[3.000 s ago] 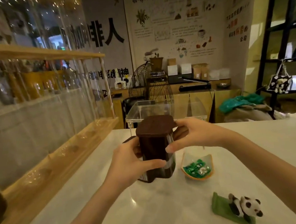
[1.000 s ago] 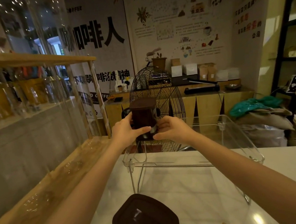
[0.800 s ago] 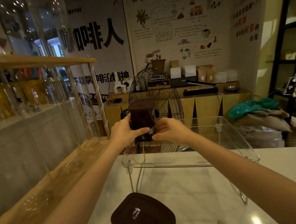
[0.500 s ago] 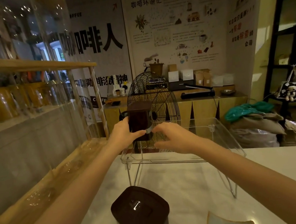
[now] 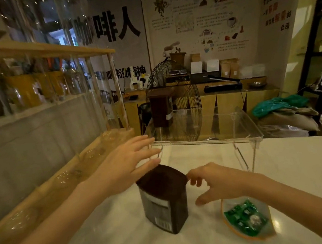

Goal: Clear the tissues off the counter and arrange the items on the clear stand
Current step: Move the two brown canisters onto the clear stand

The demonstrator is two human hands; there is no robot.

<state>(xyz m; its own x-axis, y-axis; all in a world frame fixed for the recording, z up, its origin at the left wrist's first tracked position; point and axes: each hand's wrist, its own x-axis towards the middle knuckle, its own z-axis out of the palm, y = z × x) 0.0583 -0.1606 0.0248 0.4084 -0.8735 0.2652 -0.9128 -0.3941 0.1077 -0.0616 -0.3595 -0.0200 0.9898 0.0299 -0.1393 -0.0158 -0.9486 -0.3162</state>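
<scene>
A clear acrylic stand (image 5: 237, 139) sits on the white counter (image 5: 300, 166). One dark brown lidded jar (image 5: 162, 109) stands alone on the stand's far left corner. A second brown jar (image 5: 164, 199) with a barcode label stands on the counter in front of the stand. My left hand (image 5: 129, 165) hovers open just left of this jar's lid, fingers spread. My right hand (image 5: 212, 180) is open at the jar's right side, fingertips at the lid's edge. No tissues are in view.
A small dish of green wrapped candies (image 5: 245, 218) lies right of the near jar. A wooden shelf with glass panels (image 5: 45, 106) runs along the left. Beyond the counter stand a wire fan (image 5: 173, 92) and a wooden sideboard.
Both hands let go of the jar on the stand's far left corner and drew back and down to the second jar on the counter. The view tilted down.
</scene>
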